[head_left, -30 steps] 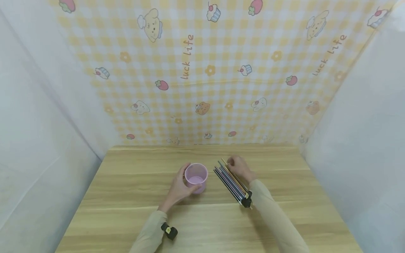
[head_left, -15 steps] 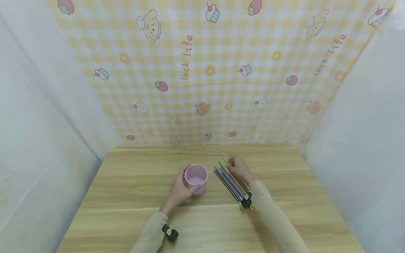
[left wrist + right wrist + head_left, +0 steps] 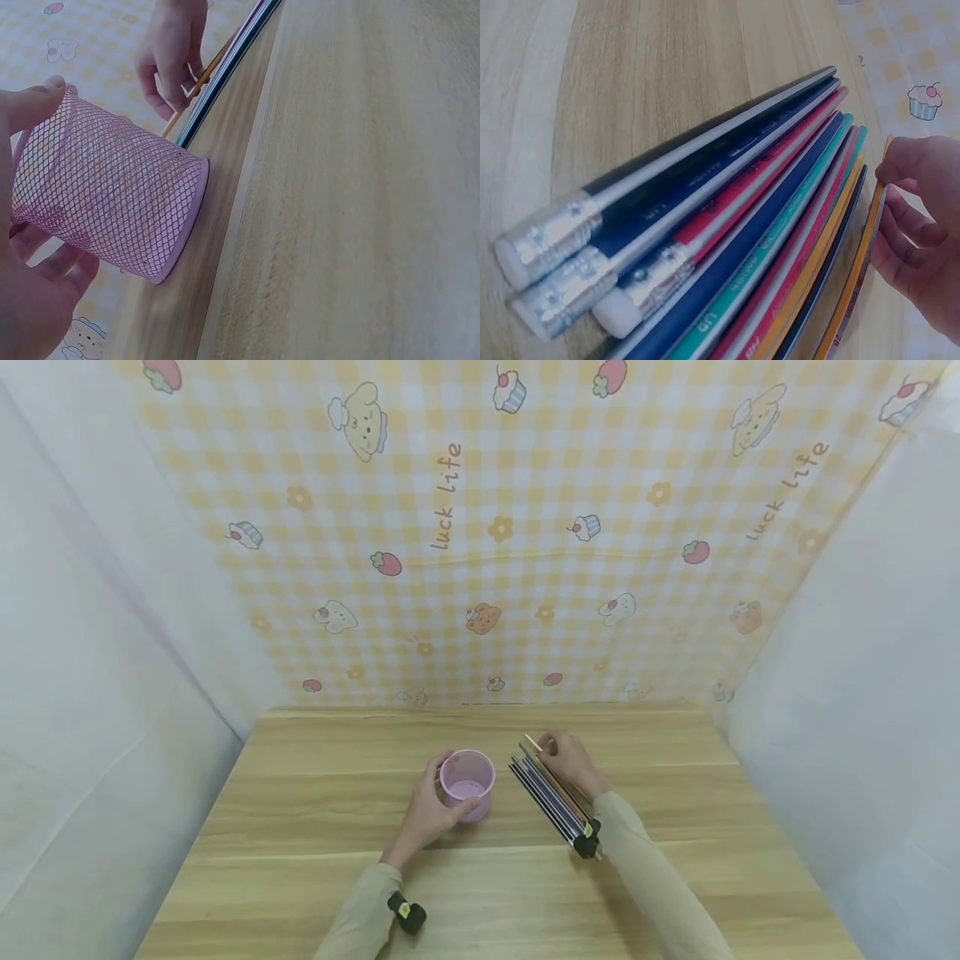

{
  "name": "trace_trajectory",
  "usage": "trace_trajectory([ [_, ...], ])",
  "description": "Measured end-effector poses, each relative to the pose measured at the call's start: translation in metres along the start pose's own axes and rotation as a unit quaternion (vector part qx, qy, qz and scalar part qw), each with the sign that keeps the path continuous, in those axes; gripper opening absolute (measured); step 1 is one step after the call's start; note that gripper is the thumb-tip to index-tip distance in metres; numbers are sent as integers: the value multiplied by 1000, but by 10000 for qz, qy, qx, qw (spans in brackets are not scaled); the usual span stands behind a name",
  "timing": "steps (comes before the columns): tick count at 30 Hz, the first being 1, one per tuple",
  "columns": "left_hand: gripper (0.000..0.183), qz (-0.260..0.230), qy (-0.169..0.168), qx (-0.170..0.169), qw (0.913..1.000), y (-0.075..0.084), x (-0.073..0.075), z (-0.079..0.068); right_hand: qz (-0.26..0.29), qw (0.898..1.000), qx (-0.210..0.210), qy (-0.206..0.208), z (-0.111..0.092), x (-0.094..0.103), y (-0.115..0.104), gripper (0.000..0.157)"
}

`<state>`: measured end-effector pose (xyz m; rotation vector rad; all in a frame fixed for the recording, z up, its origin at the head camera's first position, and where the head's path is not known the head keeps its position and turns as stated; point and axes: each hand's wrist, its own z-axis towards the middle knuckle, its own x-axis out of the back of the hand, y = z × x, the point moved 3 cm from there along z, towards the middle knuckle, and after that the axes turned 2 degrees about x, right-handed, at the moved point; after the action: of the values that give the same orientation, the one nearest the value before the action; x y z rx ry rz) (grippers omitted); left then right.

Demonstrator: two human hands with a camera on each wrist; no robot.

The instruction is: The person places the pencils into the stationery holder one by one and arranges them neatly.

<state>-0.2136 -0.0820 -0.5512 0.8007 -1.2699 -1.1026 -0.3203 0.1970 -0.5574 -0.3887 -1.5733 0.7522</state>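
Observation:
On the tabletop, my left hand (image 3: pixel 423 817) holds a pink mesh pen holder (image 3: pixel 112 184), fingers on one side and thumb on the other. In the head view nothing shows inside the holder. To its right lies a row of pencils (image 3: pixel 546 800), side by side and slanting, in black, blue, red, green and yellow. Several have white erasers in silver ferrules at the near end. At the row's far end, my right hand (image 3: pixel 573 764) pinches a yellow-orange pencil (image 3: pixel 855 277) between thumb and fingers. That pencil sits apart from the row's outer edge in the right wrist view.
The wood-grain table (image 3: pixel 300 827) reaches back to a yellow checked cloth (image 3: pixel 495 568) with cartoon prints. White sheets (image 3: pixel 120 693) hang at both sides. Each sleeve carries a small black wrist camera (image 3: pixel 407 912).
The yellow pencil's tip has shifted slightly between the right fingers. The left hand and the pen holder stay about where they were.

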Motion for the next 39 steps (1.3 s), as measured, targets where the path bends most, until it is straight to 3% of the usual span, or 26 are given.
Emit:
trace_trajectory([
  [13,98,-90,-25,-27,10000,3,2,1,240,9987,397,218,-2,7,-16,20],
  [22,96,-35,-79,-5,10000,4,1,0,437,9967,651,207,-2,24,-29,27],
  [39,92,-123,-27,-4,9999,4,0,0,583,9804,1662,884,-2,55,-84,25],
])
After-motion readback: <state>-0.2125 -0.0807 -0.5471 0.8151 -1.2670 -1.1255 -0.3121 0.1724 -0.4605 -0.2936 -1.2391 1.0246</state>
